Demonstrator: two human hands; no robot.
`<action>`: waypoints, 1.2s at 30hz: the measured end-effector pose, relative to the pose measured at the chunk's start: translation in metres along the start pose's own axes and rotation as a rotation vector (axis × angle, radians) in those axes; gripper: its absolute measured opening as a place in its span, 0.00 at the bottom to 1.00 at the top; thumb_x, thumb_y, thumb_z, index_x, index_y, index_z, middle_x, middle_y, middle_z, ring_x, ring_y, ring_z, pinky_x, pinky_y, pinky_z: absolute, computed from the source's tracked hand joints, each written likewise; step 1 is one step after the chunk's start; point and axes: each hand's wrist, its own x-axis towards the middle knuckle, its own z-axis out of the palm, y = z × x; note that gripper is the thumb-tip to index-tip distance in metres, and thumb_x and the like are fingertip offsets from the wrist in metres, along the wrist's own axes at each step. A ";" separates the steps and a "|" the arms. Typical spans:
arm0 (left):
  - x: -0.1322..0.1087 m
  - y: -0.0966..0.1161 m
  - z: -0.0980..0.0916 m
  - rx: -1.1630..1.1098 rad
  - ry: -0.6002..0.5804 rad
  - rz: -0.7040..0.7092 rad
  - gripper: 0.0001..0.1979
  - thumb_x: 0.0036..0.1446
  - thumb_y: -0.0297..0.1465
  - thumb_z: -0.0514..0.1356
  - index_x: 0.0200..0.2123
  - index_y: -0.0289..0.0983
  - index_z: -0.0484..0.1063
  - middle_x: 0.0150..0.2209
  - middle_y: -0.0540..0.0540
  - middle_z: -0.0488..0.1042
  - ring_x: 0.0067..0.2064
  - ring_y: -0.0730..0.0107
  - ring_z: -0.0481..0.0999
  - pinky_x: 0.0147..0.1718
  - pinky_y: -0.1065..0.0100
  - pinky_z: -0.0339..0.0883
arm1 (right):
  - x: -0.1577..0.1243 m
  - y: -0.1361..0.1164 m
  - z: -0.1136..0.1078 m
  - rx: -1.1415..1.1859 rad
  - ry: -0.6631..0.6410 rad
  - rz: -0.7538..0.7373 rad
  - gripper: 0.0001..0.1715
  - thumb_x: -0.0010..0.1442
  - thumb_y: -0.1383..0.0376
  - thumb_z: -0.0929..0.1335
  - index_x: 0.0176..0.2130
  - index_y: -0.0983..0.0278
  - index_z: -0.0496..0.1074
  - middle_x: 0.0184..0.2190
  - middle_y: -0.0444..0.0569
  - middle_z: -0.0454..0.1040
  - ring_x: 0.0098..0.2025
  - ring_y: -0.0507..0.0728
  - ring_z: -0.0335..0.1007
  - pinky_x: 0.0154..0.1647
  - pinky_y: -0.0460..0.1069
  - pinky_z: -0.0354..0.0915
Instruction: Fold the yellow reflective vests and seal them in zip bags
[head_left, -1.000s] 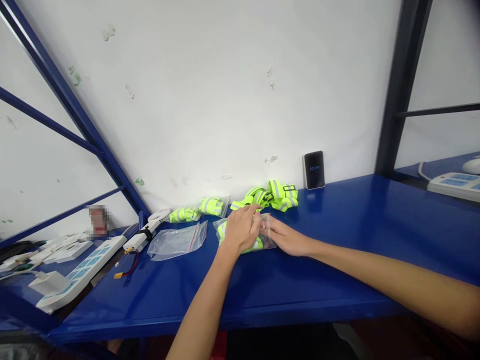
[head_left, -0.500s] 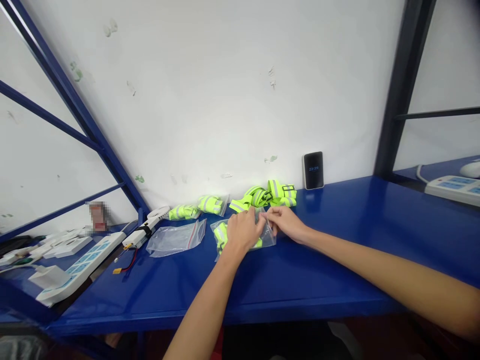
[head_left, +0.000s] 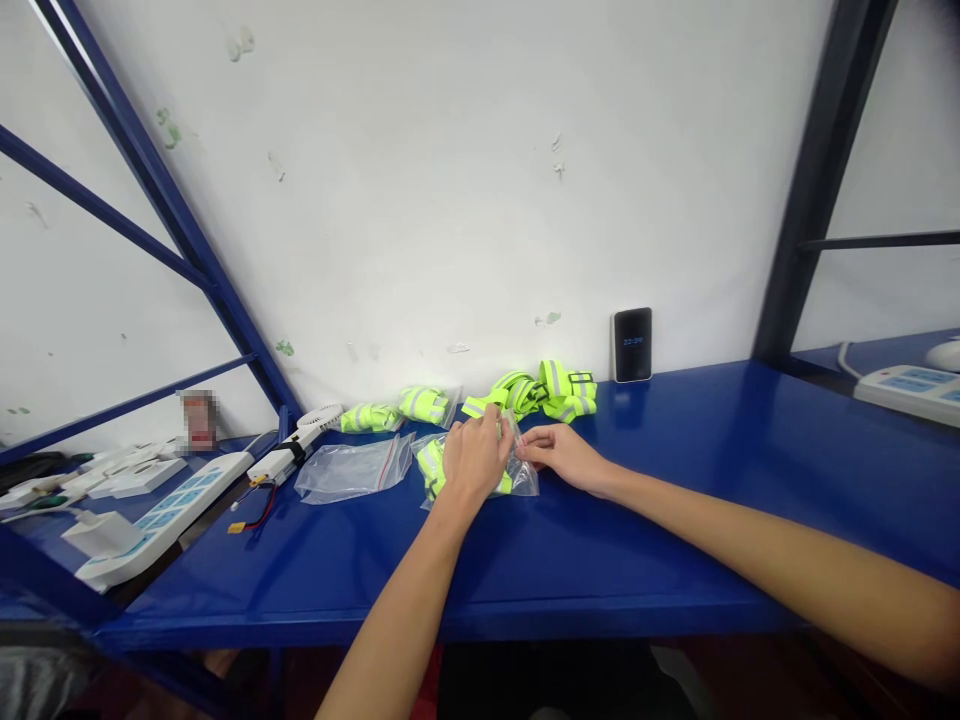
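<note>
A clear plastic bag (head_left: 529, 482) holding a folded neon-yellow reflective strap (head_left: 431, 464) lies on the blue table. My left hand (head_left: 477, 452) rests over the middle of it, fingers curled and gripping its upper edge. At the bag's right end my right hand (head_left: 561, 456) pinches the plastic between thumb and fingers. Just behind my hands is a loose heap of yellow reflective straps (head_left: 517, 392) with grey stripes and black buckles. A flat clear zip bag (head_left: 352, 468) with a red line near its mouth lies to the left.
Two packed straps, one packet (head_left: 367, 417) and another packet (head_left: 424, 404), lie along the wall. A white fan (head_left: 319, 420) and a wired battery lead (head_left: 262, 505) sit at left, beside a power strip (head_left: 169, 520). A small clock display (head_left: 632, 345) leans against the wall.
Both hands and the bag have shifted slightly left. My left hand has moved up towards the bag's far edge, and my right hand still pinches its right end. The camera view has tilted slightly.
</note>
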 end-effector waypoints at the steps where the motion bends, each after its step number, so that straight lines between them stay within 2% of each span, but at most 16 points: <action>1: -0.001 0.001 -0.002 -0.016 0.018 -0.008 0.13 0.66 0.36 0.45 0.45 0.39 0.66 0.33 0.43 0.78 0.37 0.59 0.78 0.41 0.62 0.62 | 0.000 -0.001 0.000 0.008 0.012 -0.008 0.20 0.48 0.52 0.74 0.31 0.66 0.73 0.24 0.44 0.73 0.27 0.53 0.68 0.34 0.50 0.66; 5: -0.003 0.000 -0.012 -0.051 0.072 0.013 0.14 0.66 0.36 0.45 0.44 0.39 0.67 0.35 0.44 0.78 0.38 0.61 0.77 0.47 0.58 0.60 | 0.000 -0.004 0.000 -0.059 0.043 -0.079 0.17 0.51 0.54 0.73 0.29 0.65 0.74 0.24 0.44 0.72 0.27 0.53 0.67 0.33 0.50 0.64; 8: 0.005 -0.006 -0.017 -0.070 0.053 0.100 0.13 0.64 0.36 0.48 0.39 0.38 0.70 0.31 0.45 0.77 0.36 0.62 0.76 0.52 0.55 0.56 | -0.001 -0.007 0.001 -0.176 0.060 -0.130 0.16 0.54 0.54 0.70 0.30 0.65 0.76 0.24 0.45 0.73 0.27 0.54 0.66 0.31 0.49 0.62; 11: 0.019 -0.017 -0.018 -0.198 -0.075 0.210 0.10 0.60 0.33 0.51 0.32 0.38 0.70 0.29 0.46 0.75 0.34 0.63 0.74 0.43 0.62 0.61 | -0.002 -0.008 0.001 -0.275 0.072 -0.170 0.16 0.57 0.55 0.68 0.31 0.66 0.77 0.26 0.47 0.75 0.28 0.55 0.67 0.32 0.49 0.62; 14: 0.031 -0.027 -0.014 -0.407 -0.195 0.255 0.09 0.59 0.31 0.51 0.31 0.38 0.70 0.30 0.48 0.75 0.32 0.66 0.73 0.32 0.68 0.59 | -0.003 -0.009 -0.001 -0.337 0.088 -0.174 0.17 0.58 0.55 0.67 0.32 0.66 0.78 0.28 0.49 0.77 0.31 0.56 0.69 0.34 0.50 0.63; 19: 0.028 -0.032 -0.006 -0.583 -0.184 0.234 0.13 0.65 0.36 0.47 0.37 0.38 0.69 0.27 0.50 0.74 0.28 0.69 0.71 0.31 0.69 0.58 | -0.003 -0.008 -0.001 -0.312 0.088 -0.149 0.17 0.56 0.55 0.68 0.32 0.66 0.78 0.27 0.49 0.77 0.29 0.57 0.69 0.32 0.50 0.63; 24: 0.022 -0.029 -0.003 -0.594 -0.166 0.241 0.14 0.67 0.38 0.45 0.37 0.39 0.66 0.27 0.50 0.73 0.31 0.67 0.72 0.33 0.69 0.58 | -0.002 -0.006 0.000 -0.283 0.100 -0.148 0.17 0.56 0.55 0.69 0.32 0.66 0.78 0.28 0.50 0.77 0.30 0.57 0.70 0.32 0.50 0.64; 36: 0.023 -0.025 0.006 -0.486 -0.172 0.188 0.13 0.68 0.39 0.43 0.37 0.41 0.62 0.29 0.50 0.71 0.30 0.66 0.70 0.30 0.68 0.56 | -0.001 -0.003 -0.003 -0.390 0.118 -0.185 0.16 0.58 0.57 0.67 0.33 0.66 0.78 0.30 0.49 0.79 0.31 0.57 0.71 0.33 0.49 0.64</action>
